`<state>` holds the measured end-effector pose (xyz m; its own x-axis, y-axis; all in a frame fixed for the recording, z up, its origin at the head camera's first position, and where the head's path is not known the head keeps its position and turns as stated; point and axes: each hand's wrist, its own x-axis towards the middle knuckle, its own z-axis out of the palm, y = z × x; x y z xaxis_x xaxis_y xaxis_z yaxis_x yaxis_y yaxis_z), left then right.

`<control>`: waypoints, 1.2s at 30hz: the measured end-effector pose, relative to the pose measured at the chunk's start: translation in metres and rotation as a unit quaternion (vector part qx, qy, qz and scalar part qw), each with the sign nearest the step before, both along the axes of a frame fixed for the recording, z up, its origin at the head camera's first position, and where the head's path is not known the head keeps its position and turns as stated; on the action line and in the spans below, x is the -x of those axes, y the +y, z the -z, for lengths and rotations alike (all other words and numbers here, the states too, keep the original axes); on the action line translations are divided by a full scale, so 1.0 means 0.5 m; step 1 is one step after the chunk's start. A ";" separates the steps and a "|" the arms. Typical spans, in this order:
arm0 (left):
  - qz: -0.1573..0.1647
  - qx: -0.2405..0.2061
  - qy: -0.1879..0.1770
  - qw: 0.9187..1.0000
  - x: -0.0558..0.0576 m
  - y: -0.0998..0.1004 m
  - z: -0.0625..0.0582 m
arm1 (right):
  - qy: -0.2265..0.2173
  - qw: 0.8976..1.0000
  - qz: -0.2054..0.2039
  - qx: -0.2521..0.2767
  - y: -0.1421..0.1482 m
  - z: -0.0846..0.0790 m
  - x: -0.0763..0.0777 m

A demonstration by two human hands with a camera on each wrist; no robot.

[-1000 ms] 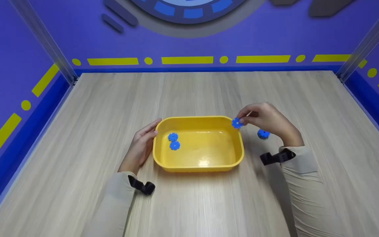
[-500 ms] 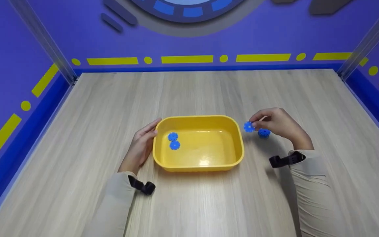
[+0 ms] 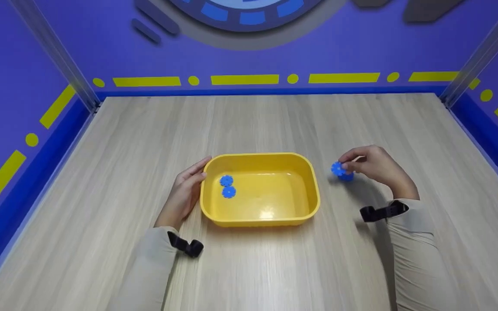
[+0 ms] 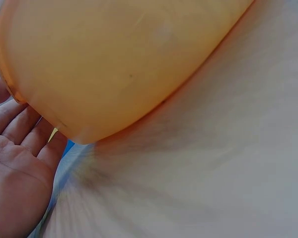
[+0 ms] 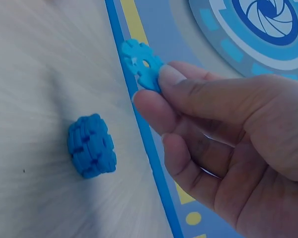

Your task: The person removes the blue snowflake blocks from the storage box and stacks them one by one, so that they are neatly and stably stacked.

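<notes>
My right hand (image 3: pixel 372 166) pinches a notched blue plastic disc (image 5: pixel 141 64) between thumb and forefinger, with the other fingers curled below. The disc has a small hole in its middle. Under and beside it, a short stack of similar blue discs (image 5: pixel 92 146) stands on the table; in the head view the held disc partly overlaps it. My left hand (image 3: pixel 184 190) holds the left end of a yellow plastic basin (image 3: pixel 260 222), thumb at the rim and fingers along the outside wall. Two blue discs (image 3: pixel 228 186) lie inside the basin, near its left end.
The wooden table (image 3: pixel 249 125) extends around the basin on every side. Blue-purple panels (image 3: pixel 249 60) with yellow dashes wall it at the back and both sides. A black wrist camera (image 3: pixel 383 211) juts from the right sleeve, another wrist camera (image 3: pixel 186 245) from the left.
My right hand, pinching the blue disc, has moved right from the basin's right rim to over the stack. The left hand and the basin stay in place.
</notes>
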<state>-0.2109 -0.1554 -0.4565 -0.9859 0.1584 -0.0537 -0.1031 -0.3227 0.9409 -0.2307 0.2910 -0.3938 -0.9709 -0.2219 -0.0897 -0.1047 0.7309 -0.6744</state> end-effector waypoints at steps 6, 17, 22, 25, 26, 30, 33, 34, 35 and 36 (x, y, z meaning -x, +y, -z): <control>0.000 0.002 0.002 1.000 -0.001 0.000 0.000 | -0.003 1.000 0.011 -0.010 0.008 0.003 0.000; 0.001 0.002 -0.003 1.000 0.000 0.000 0.000 | -0.006 0.999 0.028 -0.023 0.019 0.010 0.003; 0.001 -0.004 -0.001 1.000 0.000 0.000 -0.001 | -0.016 0.999 0.036 -0.017 0.025 0.013 0.004; 0.002 -0.006 0.001 1.000 -0.001 0.001 -0.002 | -0.028 0.999 0.041 -0.010 0.028 0.014 0.003; 0.001 -0.006 0.002 1.000 -0.001 0.001 -0.002 | -0.032 0.999 0.042 -0.008 0.029 0.015 0.003; 0.000 -0.005 0.002 1.000 -0.002 0.001 -0.002 | -0.039 0.998 0.043 -0.004 0.030 0.017 0.004; -0.001 -0.006 0.002 1.000 -0.002 0.001 -0.002 | -0.034 0.998 0.042 -0.014 0.029 0.018 0.005; -0.001 -0.006 0.001 1.000 -0.002 0.001 -0.002 | -0.034 0.998 0.043 -0.018 0.029 0.018 0.005; -0.002 -0.006 0.001 1.000 -0.001 0.001 -0.002 | -0.034 0.998 0.043 -0.020 0.029 0.019 0.006; -0.002 -0.005 0.001 1.000 -0.001 0.002 -0.001 | -0.035 0.998 0.044 -0.022 0.029 0.019 0.006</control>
<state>-0.2103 -0.1547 -0.4558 -0.9867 0.1547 -0.0498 -0.0994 -0.3323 0.9379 -0.2337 0.3055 -0.4031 -0.9775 -0.1311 -0.1653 0.0064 0.7647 -0.6444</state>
